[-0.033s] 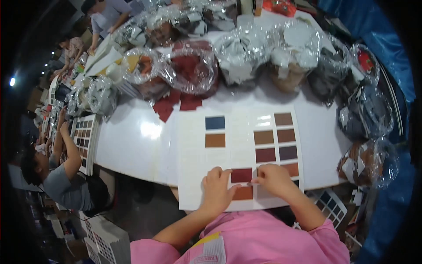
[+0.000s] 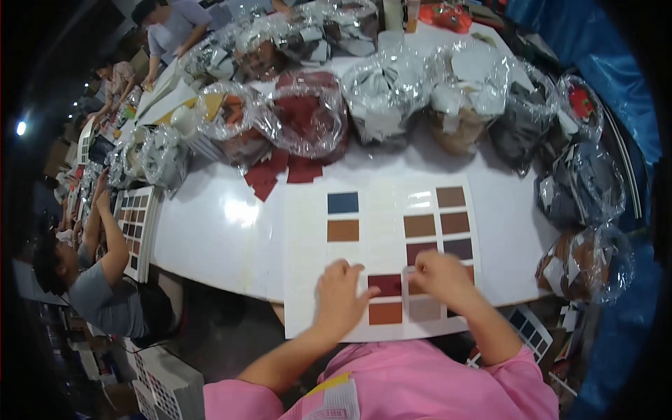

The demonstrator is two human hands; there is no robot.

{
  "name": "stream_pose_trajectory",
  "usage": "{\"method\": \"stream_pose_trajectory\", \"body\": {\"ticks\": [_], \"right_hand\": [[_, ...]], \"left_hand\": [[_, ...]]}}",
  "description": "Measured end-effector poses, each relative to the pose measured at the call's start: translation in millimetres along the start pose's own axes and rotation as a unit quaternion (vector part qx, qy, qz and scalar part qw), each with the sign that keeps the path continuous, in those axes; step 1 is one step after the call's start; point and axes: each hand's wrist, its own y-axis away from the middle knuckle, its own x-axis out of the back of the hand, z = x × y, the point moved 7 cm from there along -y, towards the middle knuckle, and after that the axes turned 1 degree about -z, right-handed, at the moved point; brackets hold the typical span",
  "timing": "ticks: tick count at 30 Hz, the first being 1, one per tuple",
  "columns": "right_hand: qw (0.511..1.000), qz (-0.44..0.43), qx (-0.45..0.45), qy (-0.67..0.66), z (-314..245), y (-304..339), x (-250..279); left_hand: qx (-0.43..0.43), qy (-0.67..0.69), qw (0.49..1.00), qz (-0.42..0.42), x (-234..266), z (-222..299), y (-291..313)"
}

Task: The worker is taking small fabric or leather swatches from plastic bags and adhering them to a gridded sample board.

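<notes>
A white sample card with rows of coloured swatches lies at the table's near edge. My left hand rests on it with thumb and fingers apart, the thumb beside a dark red swatch. Below that swatch is an orange-brown one. My right hand is closed in a pinch over the right columns; a small pale edge shows at its fingertips, too blurred to name. It covers part of a brown swatch. Higher on the card are a navy swatch and several brown ones.
Clear plastic bags of cut pieces, among them a dark red bag, line the table's far side. Loose dark red pieces lie before it. A seated co-worker is at left beside a stack of swatch cards. A blue sheet hangs at right.
My right hand has moved slightly up and away from the dark red swatch. My left hand has shifted a little left, off that swatch's corner.
</notes>
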Motion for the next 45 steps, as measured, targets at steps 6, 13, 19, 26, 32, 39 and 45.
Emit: {"method": "stream_pose_trajectory", "body": {"ticks": [6, 13, 19, 26, 32, 39, 45], "right_hand": [[0.901, 0.395, 0.181, -0.016, -28, -96, 200], [0.959, 0.248, -0.040, 0.134, 90, -255, 283], [0.979, 0.192, -0.007, 0.072, 77, -260, 255], [0.923, 0.373, 0.083, -0.048, 90, -238, 287], [0.810, 0.557, 0.183, -0.010, 45, -164, 311], [0.872, 0.390, 0.257, -0.150, -28, -85, 184], [0.895, 0.124, -0.019, -0.429, 14, -80, 39]], "left_hand": [[-0.226, 0.017, 0.948, 0.223, 126, 29, -170], [-0.237, 0.017, 0.959, 0.156, 65, 61, -384], [-0.069, -0.008, 0.986, 0.149, 24, 51, -424], [-0.111, -0.041, 0.973, 0.200, 53, 62, -403], [-0.235, -0.005, 0.926, 0.297, 92, 63, -390], [-0.158, 0.227, 0.924, 0.263, 145, 42, -273], [0.005, 0.481, 0.870, 0.111, 70, -18, -151]]}}
